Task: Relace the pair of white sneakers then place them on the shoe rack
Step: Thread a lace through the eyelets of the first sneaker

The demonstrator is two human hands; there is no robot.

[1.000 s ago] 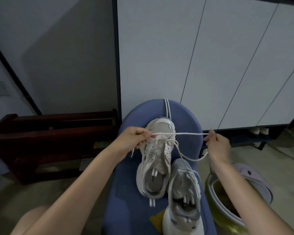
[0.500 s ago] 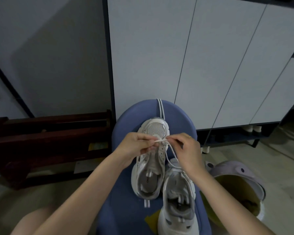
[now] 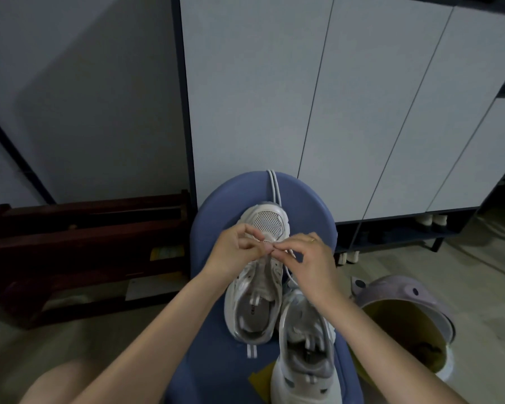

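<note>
Head view: both hands (image 3: 274, 252) pinch the lace (image 3: 289, 265) over a sneaker (image 3: 260, 287).

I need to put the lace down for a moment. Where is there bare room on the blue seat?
Bare blue seat lies left of the far sneaker, below the left hand. The middle is crowded by both sneakers.

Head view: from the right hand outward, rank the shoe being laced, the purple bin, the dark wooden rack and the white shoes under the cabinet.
1. Shoe being laced: under the right hand, which pinches its lace.
2. Purple bin: on the floor to the lower right.
3. White shoes under the cabinet: farther right, at the back.
4. Dark wooden rack: far left, against the wall.
</note>
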